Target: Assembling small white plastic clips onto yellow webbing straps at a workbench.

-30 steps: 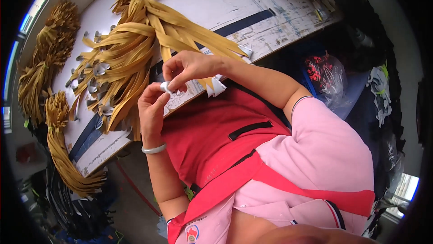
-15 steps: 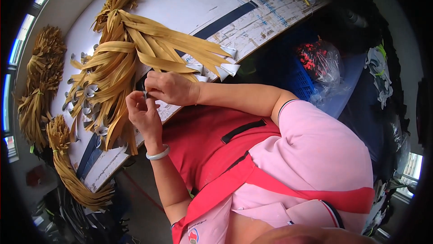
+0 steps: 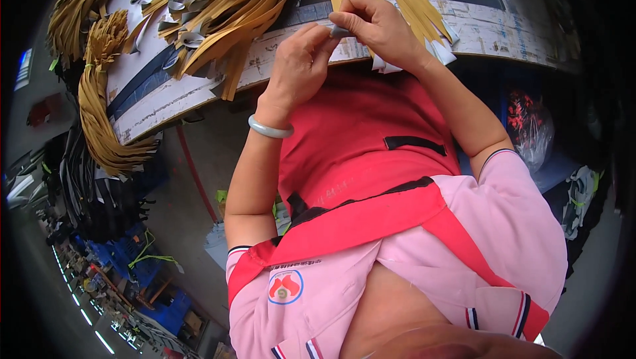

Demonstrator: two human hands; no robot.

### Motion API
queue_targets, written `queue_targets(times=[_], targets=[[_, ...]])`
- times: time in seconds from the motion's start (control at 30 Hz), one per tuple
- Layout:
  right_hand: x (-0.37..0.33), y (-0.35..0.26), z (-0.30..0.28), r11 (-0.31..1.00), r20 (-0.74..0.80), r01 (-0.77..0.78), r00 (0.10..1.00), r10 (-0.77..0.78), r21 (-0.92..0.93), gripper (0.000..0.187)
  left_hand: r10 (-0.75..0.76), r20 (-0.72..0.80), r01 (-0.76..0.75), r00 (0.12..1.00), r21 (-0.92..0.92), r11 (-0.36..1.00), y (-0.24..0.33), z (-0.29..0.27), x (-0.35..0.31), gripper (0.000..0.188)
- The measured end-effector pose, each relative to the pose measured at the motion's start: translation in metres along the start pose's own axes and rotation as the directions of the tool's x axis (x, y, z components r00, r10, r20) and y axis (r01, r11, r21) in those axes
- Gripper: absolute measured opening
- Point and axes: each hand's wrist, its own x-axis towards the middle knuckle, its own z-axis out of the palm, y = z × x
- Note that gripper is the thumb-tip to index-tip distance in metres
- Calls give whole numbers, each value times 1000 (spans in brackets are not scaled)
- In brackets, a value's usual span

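Observation:
My left hand (image 3: pixel 301 64) and my right hand (image 3: pixel 383 31) meet over the table's near edge. The fingertips of both pinch a small grey piece (image 3: pixel 340 31); most of it is hidden by the fingers. Beyond the right hand lie long mustard-yellow fabric strips (image 3: pixel 404 4) with pale tips, fanned toward the table's edge. A large heap of similar strips (image 3: pixel 238 11) with curled grey ends spreads to the left of my hands. The left wrist wears a pale bangle.
A tied bundle of yellow strips (image 3: pixel 99 100) hangs over the left corner of the worn white table (image 3: pixel 169 104). Dark bands lie across the tabletop. Black strips (image 3: pixel 83 186) hang lower left. Below right of the table sits a clear bag with red items (image 3: pixel 527 127).
The view has swung, so the table sits higher in the picture. Both hands stay close together at the small piece, and the grey piece now shows between the fingertips.

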Motion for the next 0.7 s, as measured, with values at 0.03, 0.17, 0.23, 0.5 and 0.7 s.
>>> queue_targets(times=[0.03, 0.17, 0.23, 0.5, 0.7], targets=[[0, -4, 2, 1000, 11, 0, 1000, 0, 4, 30, 54, 26, -54, 998, 26, 998, 1, 1, -3, 7], [2, 20, -24, 925, -232, 15, 966, -112, -381, 31, -50, -11, 50, 999, -18, 999, 2, -3, -20, 10], [2, 39, -54, 937, -214, -283, 947, 239, -207, 34, -95, -76, 91, 993, -57, 994, -7, -13, -25, 12], [-11, 0, 8, 996, 152, -32, 987, 44, -84, 29, 80, 19, -83, 997, 184, 979, -3, -2, -18, 7], [-14, 28, -2, 999, 58, -7, 998, 10, -52, 26, 43, 92, -59, 995, 179, 982, 2, -1, -18, 9]])
